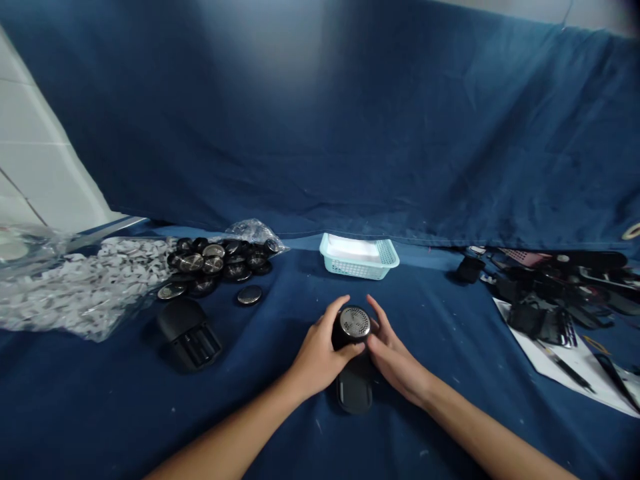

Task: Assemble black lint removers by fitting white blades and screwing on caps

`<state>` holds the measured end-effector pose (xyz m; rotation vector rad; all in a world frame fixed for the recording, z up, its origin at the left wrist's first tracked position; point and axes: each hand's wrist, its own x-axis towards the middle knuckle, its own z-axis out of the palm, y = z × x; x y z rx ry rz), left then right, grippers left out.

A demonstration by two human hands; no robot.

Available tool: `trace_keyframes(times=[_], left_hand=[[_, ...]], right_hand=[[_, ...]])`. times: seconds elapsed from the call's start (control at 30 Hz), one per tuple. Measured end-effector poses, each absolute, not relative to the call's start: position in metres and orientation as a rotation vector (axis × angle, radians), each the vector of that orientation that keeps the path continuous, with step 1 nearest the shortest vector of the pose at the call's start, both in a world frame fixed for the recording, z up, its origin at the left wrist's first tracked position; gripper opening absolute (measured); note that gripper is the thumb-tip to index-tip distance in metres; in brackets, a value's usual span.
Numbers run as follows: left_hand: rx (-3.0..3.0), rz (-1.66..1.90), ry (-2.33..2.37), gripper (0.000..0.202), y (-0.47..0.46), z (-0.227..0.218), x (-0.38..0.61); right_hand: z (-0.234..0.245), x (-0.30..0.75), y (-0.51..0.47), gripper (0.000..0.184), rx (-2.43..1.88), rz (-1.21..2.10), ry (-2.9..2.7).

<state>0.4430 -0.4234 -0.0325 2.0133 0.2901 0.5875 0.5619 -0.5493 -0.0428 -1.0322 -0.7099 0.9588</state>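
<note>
The left hand (317,357) clasped the perforated metal head (355,323) of a black fabric shaver (354,393) at 6 o'clock on the blue cloth (450,427), the right hand (400,363) cupped against its other side, a pale blue plastic basket (350,269) at 12 o'clock

Both bare forearms (225,427) reach in from the lower corners of the head view and angle toward each other at the centre. The left hand (317,357) is curled, its fingers (336,313) bending inward and pointing up and to the right. The right hand (397,360) is flatter and more open, its fingers (377,313) stretched up and to the left. The fingertips of the two hands stay just apart, with a narrow gap between the palms.
</note>
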Motion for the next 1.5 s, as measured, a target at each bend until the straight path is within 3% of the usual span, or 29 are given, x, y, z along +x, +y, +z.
trace_keyframes(times=[0.13,0.3,0.57,0.7,0.9,1.33,1.5], left_hand=[[2.045,0.757,0.298,0.069,-0.428,-0.028,0.442],[2.204,0.886,0.262,0.054,-0.430,-0.023,0.440],[2.376,1.040,0.219,0.052,-0.415,-0.013,0.434],[2.382,1.124,0.181,0.037,-0.416,-0.009,0.431],[2.382,1.072,0.146,0.051,-0.420,-0.011,0.432],[2.640,1.118,-0.342,0.045,-0.424,-0.008,0.425],[2.609,1.191,-0.312,0.054,-0.428,-0.010,0.425]], right_hand=[[-0.033,0.559,-0.551,0.061,-0.844,1.407,-0.460],[-0.042,0.557,-0.551,0.072,-0.727,1.695,-0.364],[-0.042,0.554,-0.554,0.072,-0.939,1.466,-0.365],[-0.038,0.561,-0.556,0.052,-0.981,1.268,-0.482],[-0.036,0.573,-0.559,0.050,-1.121,0.939,-0.673],[-0.031,0.567,-0.557,0.037,-1.069,0.994,-0.608],[-0.035,0.569,-0.557,0.041,-1.152,0.852,-0.603]])
